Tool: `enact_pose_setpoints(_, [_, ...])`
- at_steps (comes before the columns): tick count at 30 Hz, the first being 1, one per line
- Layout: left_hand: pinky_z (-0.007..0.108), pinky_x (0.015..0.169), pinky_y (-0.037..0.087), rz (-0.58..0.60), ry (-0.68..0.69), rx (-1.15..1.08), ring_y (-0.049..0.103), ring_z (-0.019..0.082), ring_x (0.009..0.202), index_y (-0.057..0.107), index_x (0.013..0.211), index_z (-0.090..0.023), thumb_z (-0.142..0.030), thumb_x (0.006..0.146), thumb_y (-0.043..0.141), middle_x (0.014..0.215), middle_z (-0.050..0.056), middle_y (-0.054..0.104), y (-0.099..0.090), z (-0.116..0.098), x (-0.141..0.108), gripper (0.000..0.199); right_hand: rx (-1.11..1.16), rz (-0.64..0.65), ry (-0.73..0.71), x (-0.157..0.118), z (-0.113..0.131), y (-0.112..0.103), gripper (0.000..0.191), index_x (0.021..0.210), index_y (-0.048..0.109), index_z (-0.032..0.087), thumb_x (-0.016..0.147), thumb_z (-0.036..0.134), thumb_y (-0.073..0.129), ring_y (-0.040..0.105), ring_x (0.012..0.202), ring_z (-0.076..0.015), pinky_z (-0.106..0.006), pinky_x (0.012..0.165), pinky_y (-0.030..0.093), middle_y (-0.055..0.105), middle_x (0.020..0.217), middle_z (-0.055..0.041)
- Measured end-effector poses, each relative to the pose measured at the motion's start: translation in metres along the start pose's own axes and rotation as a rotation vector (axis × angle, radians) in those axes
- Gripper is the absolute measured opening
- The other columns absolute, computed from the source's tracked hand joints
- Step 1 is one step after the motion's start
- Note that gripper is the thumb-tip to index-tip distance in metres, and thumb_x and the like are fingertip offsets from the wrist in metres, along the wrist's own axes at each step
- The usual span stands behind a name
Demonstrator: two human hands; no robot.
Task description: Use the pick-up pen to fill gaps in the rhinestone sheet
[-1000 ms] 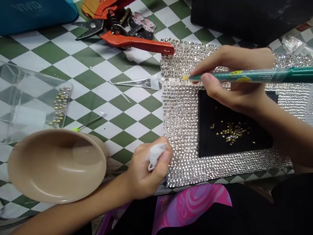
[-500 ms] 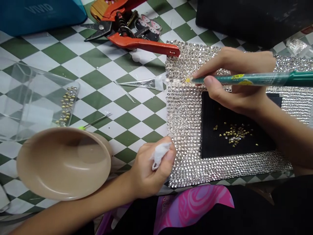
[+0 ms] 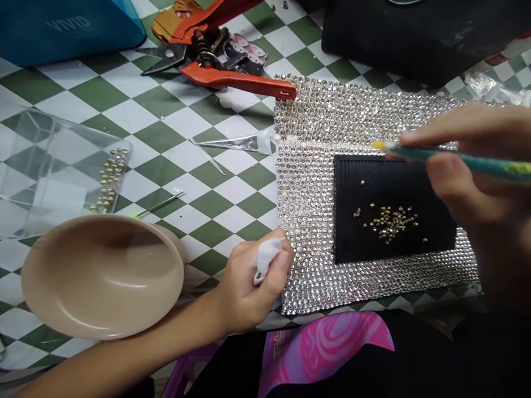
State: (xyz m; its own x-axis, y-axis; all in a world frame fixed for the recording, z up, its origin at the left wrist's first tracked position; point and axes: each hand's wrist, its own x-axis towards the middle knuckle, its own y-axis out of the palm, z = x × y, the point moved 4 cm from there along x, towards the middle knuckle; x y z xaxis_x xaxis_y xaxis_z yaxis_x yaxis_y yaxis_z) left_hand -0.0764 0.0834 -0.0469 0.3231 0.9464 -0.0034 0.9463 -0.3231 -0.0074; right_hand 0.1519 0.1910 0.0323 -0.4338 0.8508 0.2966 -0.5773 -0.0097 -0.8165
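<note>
My right hand (image 3: pixel 477 193) pinches a green pencil (image 3: pixel 473 161) with a yellow tip, held over the right part of a silver rhinestone sheet (image 3: pixel 305 199). The tip points left, near the upper edge of a ridged black tray (image 3: pixel 352 243). On that tray lies a scatter of small gold-backed rhinestones (image 3: pixel 392 222). Closed around a crumpled white tissue (image 3: pixel 267 255), my left hand (image 3: pixel 243 293) rests at the sheet's lower left edge. A pale line runs across the sheet left of the pencil tip.
A beige bowl (image 3: pixel 99 287) stands beside my left forearm. Behind it are a clear plastic box (image 3: pixel 53 160) with rhinestones and a thin pointed tool (image 3: pixel 161 203). Red-handled pruning shears (image 3: pixel 240 80) overlap the sheet's corner. A blue case (image 3: pixel 70 33) and a black object (image 3: pixel 385 44) stand at the back.
My right hand has moved right with the pencil, away from the sheet's left end, uncovering more of the black tray. My left hand keeps its hold on the tissue. The view has shifted slightly.
</note>
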Motion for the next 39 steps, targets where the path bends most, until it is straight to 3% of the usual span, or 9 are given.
enact_pose_setpoints(3, [0.019, 0.046, 0.033, -0.004, 0.018, 0.017, 0.039, 0.004, 0.050, 0.044, 0.075, -0.020, -0.014, 0.099, 0.040, 0.065, -0.007, 0.040, 0.000, 0.000, 0.000, 0.024, -0.019, 0.030, 0.009, -0.040, -0.003, -0.012, 0.034, 0.121, 0.069, 0.032, 0.090, 0.021, 0.061, 0.069, 0.087, -0.0176, -0.037, 0.072, 0.054, 0.073, 0.099, -0.0013])
enact_pose_setpoints(5, [0.019, 0.046, 0.034, -0.004, 0.021, 0.041, 0.040, 0.005, 0.051, 0.044, 0.075, -0.020, -0.014, 0.098, 0.040, 0.065, -0.007, 0.040, 0.001, 0.000, 0.001, 0.025, 0.013, 0.028, -0.022, -0.063, -0.003, -0.012, 0.047, 0.129, 0.065, 0.034, 0.086, 0.016, 0.062, 0.067, 0.084, -0.0192, -0.040, 0.070, 0.053, 0.072, 0.095, -0.0015])
enact_pose_setpoints(11, [0.018, 0.047, 0.033, -0.002, 0.014, 0.059, 0.039, 0.005, 0.051, 0.043, 0.075, -0.021, -0.014, 0.099, 0.039, 0.065, -0.007, 0.038, 0.000, 0.001, 0.000, 0.026, 0.081, -0.231, 0.049, -0.103, -0.008, -0.002, 0.047, 0.113, 0.075, 0.031, 0.076, 0.007, 0.060, 0.061, 0.066, -0.0199, -0.043, 0.062, 0.050, 0.070, 0.078, -0.0002])
enact_pose_setpoints(19, [0.020, 0.046, 0.034, -0.011, 0.009, 0.050, 0.040, 0.006, 0.050, 0.045, 0.072, -0.020, -0.014, 0.098, 0.040, 0.064, -0.006, 0.040, 0.000, 0.002, -0.001, 0.026, 0.023, -0.325, 0.154, -0.108, -0.018, -0.008, 0.028, 0.096, 0.076, 0.029, 0.080, 0.014, 0.059, 0.060, 0.067, -0.0191, -0.042, 0.064, 0.048, 0.066, 0.071, -0.0001])
enact_pose_setpoints(33, [0.021, 0.044, 0.034, -0.039, -0.066, 0.035, 0.039, 0.006, 0.048, 0.046, 0.066, -0.019, -0.016, 0.094, 0.041, 0.060, -0.005, 0.042, 0.001, 0.000, 0.001, 0.029, 0.035, -0.335, 0.080, -0.109, -0.020, -0.001, 0.038, 0.104, 0.078, 0.033, 0.077, 0.012, 0.062, 0.060, 0.061, -0.0188, -0.041, 0.063, 0.049, 0.067, 0.068, 0.0019])
enact_pose_setpoints(39, [0.021, 0.043, 0.033, -0.044, -0.084, 0.041, 0.039, 0.006, 0.047, 0.046, 0.066, -0.019, -0.015, 0.093, 0.041, 0.059, -0.005, 0.041, 0.001, -0.001, 0.000, 0.029, 0.020, -0.345, 0.138, -0.110, -0.022, -0.003, 0.032, 0.097, 0.078, 0.032, 0.076, 0.014, 0.062, 0.059, 0.062, -0.0189, -0.044, 0.068, 0.051, 0.066, 0.068, 0.0017])
